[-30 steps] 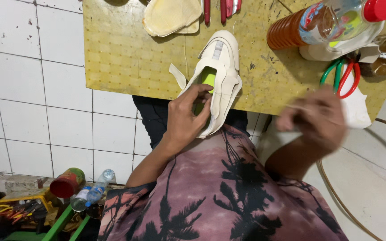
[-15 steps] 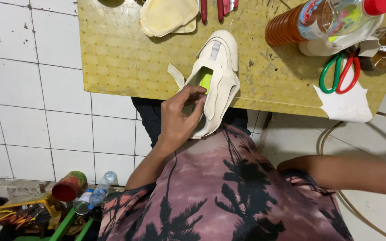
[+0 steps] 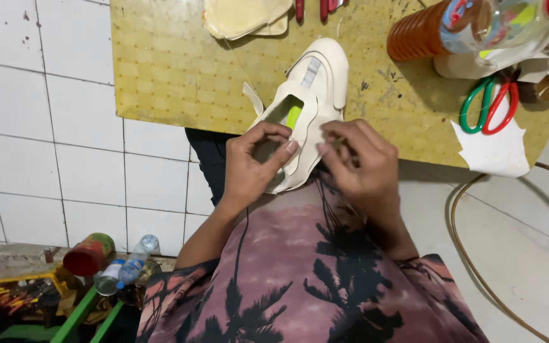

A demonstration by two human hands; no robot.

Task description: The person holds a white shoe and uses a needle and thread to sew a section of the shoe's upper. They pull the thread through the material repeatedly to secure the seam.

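Shoe upper [image 3: 312, 95], cream-white with a grey strip on its tongue and a yellow-green patch showing through its opening, lies at the near edge of the yellow table [image 3: 173, 70], its heel end hanging over the edge toward the person. Starting at the far left, white wall tiles [image 3: 39, 127] fill the side, and below them on the floor sits a red can [image 3: 88, 254], a small clear bottle [image 3: 136, 254] and a tangle of tools. Moving right, the left hand [image 3: 252, 168] grips the near left side of the shoe, thumb on top and fingers curled under, closed on the cream material. Just beside it, the right hand [image 3: 360, 165] pinches the right edge of the same shoe between thumb and forefinger, its other fingers folded in; whether it also holds some small tool I cannot tell. Both hands touch the shoe and nearly meet over it. Above them, at the table's far edge, lie cream-coloured cut pieces [image 3: 246, 16]. Further right stand an orange ribbed bottle [image 3: 424, 28] lying on its side and a clear plastic bottle [image 3: 503, 22] with a red cap. Below these rest scissors [image 3: 487, 105] with one green and one red handle, beside a white scrap of paper [image 3: 494, 152] at the table's edge. A thin brown hose [image 3: 459, 235] curves across the floor on the right
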